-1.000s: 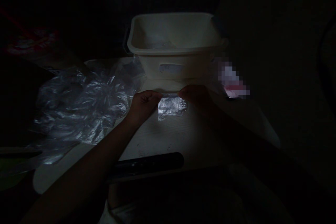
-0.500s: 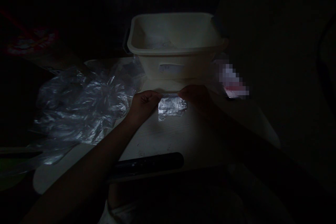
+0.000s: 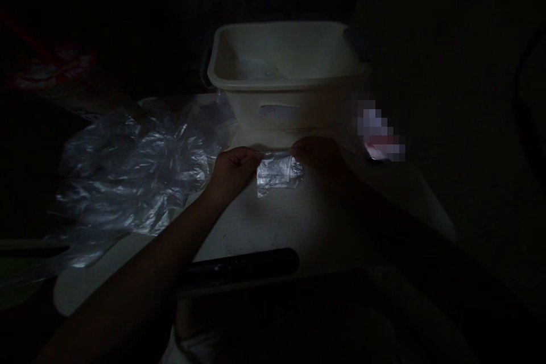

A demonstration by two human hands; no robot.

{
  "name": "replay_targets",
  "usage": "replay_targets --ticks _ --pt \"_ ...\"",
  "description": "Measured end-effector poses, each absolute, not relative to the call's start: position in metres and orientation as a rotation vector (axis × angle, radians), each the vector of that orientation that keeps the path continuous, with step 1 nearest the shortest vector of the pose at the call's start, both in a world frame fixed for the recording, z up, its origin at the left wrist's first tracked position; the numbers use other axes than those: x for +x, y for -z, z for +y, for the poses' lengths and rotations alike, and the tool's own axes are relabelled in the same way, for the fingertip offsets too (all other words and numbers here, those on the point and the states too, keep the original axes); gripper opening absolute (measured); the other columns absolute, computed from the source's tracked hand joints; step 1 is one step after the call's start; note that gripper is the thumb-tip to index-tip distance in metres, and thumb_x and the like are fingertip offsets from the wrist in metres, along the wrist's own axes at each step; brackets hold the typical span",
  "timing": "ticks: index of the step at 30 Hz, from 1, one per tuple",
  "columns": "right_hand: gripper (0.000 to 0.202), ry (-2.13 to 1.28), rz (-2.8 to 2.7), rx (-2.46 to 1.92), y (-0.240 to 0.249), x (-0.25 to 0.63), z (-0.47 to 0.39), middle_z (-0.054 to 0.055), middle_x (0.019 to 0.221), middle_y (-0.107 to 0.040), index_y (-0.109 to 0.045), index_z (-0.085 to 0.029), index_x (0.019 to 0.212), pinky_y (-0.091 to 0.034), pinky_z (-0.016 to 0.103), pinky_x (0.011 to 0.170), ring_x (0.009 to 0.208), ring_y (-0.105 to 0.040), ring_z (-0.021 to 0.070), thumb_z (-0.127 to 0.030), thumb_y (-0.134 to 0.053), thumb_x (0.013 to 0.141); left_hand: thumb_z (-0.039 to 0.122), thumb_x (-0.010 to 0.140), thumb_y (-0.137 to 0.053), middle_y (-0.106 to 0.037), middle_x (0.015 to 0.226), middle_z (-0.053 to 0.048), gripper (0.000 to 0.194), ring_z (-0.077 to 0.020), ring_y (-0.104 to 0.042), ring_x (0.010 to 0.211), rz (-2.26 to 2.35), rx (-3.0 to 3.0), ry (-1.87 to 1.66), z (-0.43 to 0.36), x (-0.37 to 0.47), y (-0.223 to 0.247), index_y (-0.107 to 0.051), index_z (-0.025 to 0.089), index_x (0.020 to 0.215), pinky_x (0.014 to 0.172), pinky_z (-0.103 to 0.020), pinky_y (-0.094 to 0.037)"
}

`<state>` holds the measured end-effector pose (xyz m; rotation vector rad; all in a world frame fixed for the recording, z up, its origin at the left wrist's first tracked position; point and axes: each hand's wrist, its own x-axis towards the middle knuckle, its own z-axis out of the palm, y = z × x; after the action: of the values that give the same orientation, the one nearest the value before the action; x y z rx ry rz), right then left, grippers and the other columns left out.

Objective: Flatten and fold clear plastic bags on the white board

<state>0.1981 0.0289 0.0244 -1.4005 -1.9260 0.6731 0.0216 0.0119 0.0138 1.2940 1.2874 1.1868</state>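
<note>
Clear, shiny plastic makes up the small bag (image 3: pixel 279 172) between your hands, its top edge pinched in your left grip (image 3: pixel 260 154) at one corner and your right grip (image 3: pixel 293 152) at the other; it hangs just below both over the pale surface (image 3: pixel 251 219); beyond your grips sits the cream tub (image 3: pixel 281 82), a heap of clear plastic (image 3: pixel 140 170) lies left of your left grip, and a black bar (image 3: pixel 256 263) lies nearer you than either

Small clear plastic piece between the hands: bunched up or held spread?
Spread, at least partly: the left hand and right hand pinch its top corners, and the plastic piece hangs between them, wrinkled.
</note>
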Motion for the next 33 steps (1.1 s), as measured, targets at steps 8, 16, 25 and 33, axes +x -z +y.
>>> replay_targets --ticks 8,16,25,33 --pt "0.014 -0.747 -1.898 -1.385 -0.0255 0.1976 0.0291 -0.001 0.058 -0.058 -0.058 -0.016 0.058 -0.039 0.022 0.055 0.057 -0.053 0.0107 -0.023 -0.049 0.065 0.022 0.06 -0.059 -0.056 0.052 0.004 0.005 -0.0074 -0.048 0.047 1.248 1.306 -1.185 0.0126 0.0192 -0.0098 -0.06 0.018 0.057 0.046 -0.02 -0.037" --pt "0.014 -0.728 -1.874 -1.353 -0.022 0.1978 0.0294 0.0 0.059 -0.058 -0.057 -0.015 0.057 -0.039 0.021 0.054 0.057 -0.053 0.0103 -0.023 -0.05 0.065 0.023 0.061 -0.058 -0.053 0.048 0.005 0.008 -0.0062 -0.045 0.043 1.246 1.303 -1.18 0.0126 0.02 -0.0102 -0.06 0.017 0.057 0.043 -0.019 -0.034" --pt "0.015 -0.716 -1.887 -1.32 -0.0209 0.1979 0.0303 -0.002 0.056 -0.057 -0.056 -0.015 0.054 -0.037 0.019 0.051 0.054 -0.051 0.0087 -0.023 -0.049 0.066 0.022 0.061 -0.057 -0.051 0.045 0.007 0.008 -0.0048 -0.042 0.041 1.275 1.343 -1.164 0.0125 0.0203 -0.0128 -0.059 0.016 0.057 0.043 -0.018 -0.033" --pt "0.015 -0.711 -1.889 -1.365 -0.0225 0.1979 0.0296 -0.002 0.055 -0.057 -0.057 -0.015 0.055 -0.037 0.019 0.05 0.054 -0.051 0.0089 -0.022 -0.049 0.065 0.023 0.062 -0.058 -0.053 0.049 0.005 0.008 -0.0056 -0.046 0.045 1.239 1.34 -1.17 0.0139 0.019 -0.0086 -0.059 0.016 0.057 0.046 -0.019 -0.035"
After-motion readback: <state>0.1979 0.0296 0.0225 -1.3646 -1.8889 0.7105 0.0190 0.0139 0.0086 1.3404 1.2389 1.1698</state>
